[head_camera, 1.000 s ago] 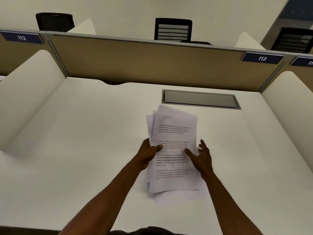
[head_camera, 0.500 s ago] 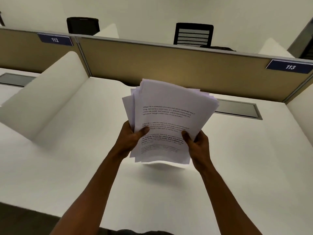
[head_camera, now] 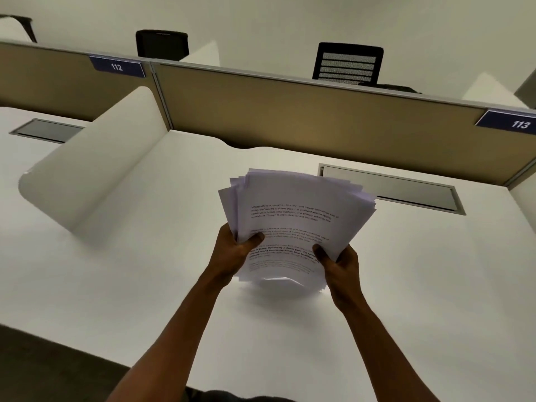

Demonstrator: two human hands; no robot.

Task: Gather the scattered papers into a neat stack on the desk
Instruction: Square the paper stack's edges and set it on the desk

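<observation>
— White printed paper sheets [head_camera: 293, 216], where?
— Fanned unevenly above the white desk [head_camera: 145, 285], near its centre, bottom edge curling.
— Hands?
— Left hand [head_camera: 235, 253] clamps the bundle's 8 o'clock edge; right hand [head_camera: 338, 264] clamps its 4 o'clock corner, thumbs on top.

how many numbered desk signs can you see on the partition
2. The sign reading 112 sits on the partition's top edge at upper left; the sign reading 113 is at far right, partly cut off. Others may lie outside the frame.

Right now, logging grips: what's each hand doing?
Left hand: closed on the papers.
Right hand: closed on the papers.
</observation>
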